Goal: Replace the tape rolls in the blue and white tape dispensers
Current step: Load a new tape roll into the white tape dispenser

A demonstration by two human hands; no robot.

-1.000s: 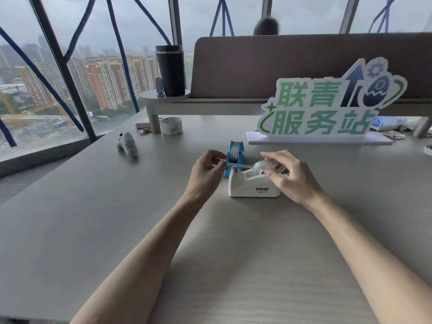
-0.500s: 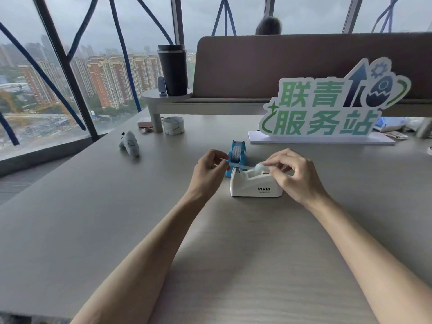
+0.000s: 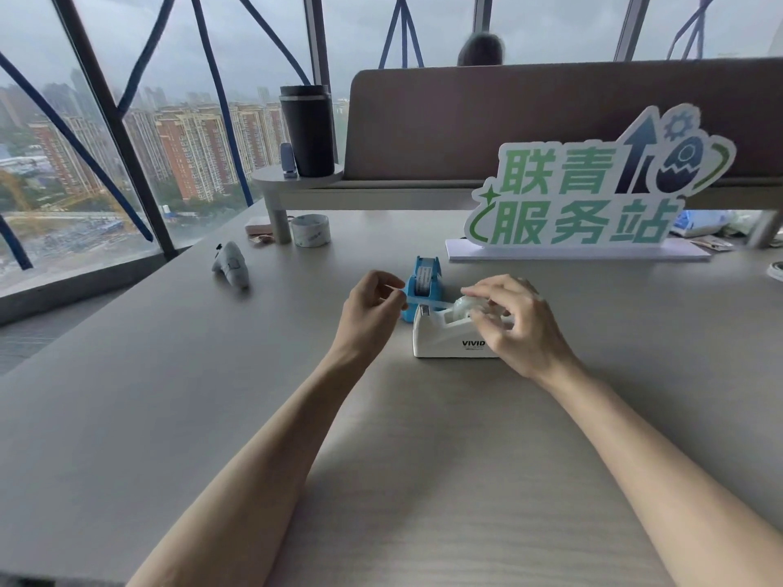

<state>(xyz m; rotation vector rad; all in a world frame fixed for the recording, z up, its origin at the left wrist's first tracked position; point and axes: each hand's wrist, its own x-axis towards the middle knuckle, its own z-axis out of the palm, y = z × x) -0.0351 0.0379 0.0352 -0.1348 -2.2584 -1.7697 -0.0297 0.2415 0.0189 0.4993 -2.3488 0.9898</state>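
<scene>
A grey wood-grain table (image 3: 127, 396) fills the foreground; windows (image 3: 203, 120) from nine to twelve o'clock show overcast towers; a brown partition (image 3: 466, 120) stands at one.

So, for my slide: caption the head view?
Left hand pulls tape over the white dispenser; right hand steadies its roll.

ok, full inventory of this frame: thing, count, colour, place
white tape dispenser: 1, white, table centre
tape roll: 1, clear, in white dispenser
blue tape dispenser: 1, blue, just behind the white one
spare tape roll: 1, whitish, far left by shelf leg
tumbler: 1, black, on round shelf
sign: 1, green and white, far right
grey gadget: 1, left of dispensers
left hand: fingers pinch the tape end
right hand: on the roll
</scene>
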